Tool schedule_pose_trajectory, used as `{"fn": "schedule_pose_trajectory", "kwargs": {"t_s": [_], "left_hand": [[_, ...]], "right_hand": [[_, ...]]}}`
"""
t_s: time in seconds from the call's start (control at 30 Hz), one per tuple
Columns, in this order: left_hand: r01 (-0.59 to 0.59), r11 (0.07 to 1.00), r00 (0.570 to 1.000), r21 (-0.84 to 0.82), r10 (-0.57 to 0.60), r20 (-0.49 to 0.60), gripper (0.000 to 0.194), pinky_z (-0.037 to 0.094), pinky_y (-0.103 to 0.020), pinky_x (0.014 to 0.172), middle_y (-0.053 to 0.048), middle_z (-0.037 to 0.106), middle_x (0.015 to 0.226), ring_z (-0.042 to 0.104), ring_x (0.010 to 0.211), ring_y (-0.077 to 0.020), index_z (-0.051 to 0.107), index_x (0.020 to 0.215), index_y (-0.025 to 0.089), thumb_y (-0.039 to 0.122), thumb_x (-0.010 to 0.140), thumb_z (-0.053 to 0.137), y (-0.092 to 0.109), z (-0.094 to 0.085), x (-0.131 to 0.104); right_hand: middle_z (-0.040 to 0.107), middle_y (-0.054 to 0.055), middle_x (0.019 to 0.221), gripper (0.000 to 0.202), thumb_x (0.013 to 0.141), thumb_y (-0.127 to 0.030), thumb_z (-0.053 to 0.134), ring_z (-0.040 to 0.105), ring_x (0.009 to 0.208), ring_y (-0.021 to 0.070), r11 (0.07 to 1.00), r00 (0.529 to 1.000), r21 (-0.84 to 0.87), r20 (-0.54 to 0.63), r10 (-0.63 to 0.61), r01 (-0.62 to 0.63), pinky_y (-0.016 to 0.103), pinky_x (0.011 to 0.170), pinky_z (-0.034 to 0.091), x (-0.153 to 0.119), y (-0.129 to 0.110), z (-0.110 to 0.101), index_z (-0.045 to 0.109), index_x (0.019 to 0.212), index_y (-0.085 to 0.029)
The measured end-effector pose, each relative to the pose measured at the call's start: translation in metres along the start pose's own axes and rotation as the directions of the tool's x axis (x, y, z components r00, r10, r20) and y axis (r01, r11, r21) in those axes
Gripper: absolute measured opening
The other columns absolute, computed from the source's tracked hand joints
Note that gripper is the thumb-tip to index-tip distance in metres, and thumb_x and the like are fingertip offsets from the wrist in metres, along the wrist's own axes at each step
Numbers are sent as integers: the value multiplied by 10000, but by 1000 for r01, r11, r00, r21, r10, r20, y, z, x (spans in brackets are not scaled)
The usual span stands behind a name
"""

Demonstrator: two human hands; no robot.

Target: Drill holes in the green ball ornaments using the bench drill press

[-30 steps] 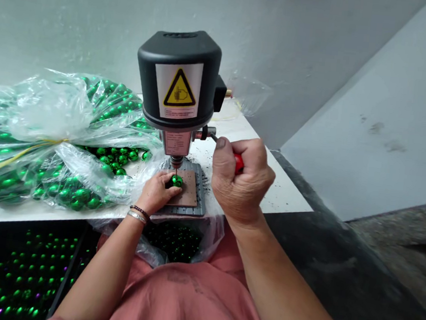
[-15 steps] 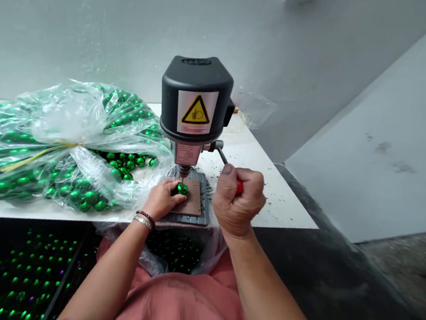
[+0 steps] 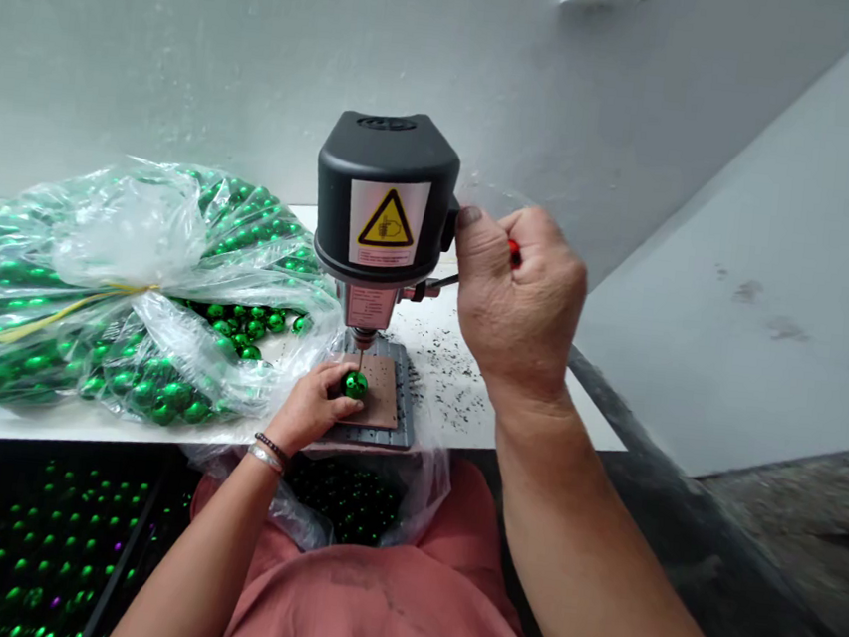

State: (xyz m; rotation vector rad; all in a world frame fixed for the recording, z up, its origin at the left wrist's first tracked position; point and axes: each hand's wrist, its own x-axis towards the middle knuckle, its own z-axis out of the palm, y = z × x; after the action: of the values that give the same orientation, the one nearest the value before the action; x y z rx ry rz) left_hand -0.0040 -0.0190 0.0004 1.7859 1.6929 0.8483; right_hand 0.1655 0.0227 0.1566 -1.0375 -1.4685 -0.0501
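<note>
A black drill press (image 3: 387, 195) with a yellow warning label stands on the white table. Under its thin drill bit (image 3: 360, 359), a shiny green ball (image 3: 355, 384) rests on a brown board (image 3: 380, 404) over the grey base. My left hand (image 3: 311, 403) holds the ball from the left between thumb and fingers. Raised at the right of the machine, my right hand (image 3: 520, 303) is wrapped round the red-tipped lever handle (image 3: 514, 254). The bit's tip is just above or at the ball; which of the two I cannot tell.
Clear plastic bags of green balls (image 3: 126, 300) cover the table's left side. Dark shavings lie on the white table (image 3: 460, 417) right of the base. An open bag of green balls (image 3: 347, 501) hangs below the front edge, and a dark container of balls (image 3: 43, 542) sits lower left.
My right hand has moved up and to the right with the lever, and the bit has risen relative to the ball. My left hand still holds the ball on the board.
</note>
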Motion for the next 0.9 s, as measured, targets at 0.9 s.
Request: {"fn": "schedule_pose_trajectory", "kwargs": {"t_s": [0.9], "left_hand": [[363,616,931,699,-265,-250,403,398,-392,928,-206,578,1130,529,1076,-296,555,1143,76,170,779,409,-47,-94,54]], "right_hand": [[303,-68,507,320,810,-400,497,342,485,41,998,998,63,-57,5,-1,211,517,369,-10,3,1,394,600,-182]]}}
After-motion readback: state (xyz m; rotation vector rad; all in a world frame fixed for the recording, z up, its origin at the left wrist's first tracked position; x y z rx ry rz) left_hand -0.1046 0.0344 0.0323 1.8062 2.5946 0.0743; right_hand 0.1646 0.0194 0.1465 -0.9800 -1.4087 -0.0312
